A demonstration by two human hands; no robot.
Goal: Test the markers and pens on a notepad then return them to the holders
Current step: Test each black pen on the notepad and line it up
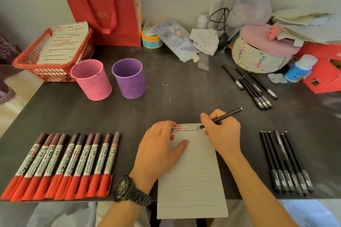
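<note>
At centre frame, the right hand (221, 131) grips a black pen (227, 115), its tip on the top strip of the notepad (193, 175). The left hand (162, 147) lies flat, pinning the page; a grey speck at its fingertips may be a cap. Short, light strokes beside the existing marks should test it cleanly.
</note>
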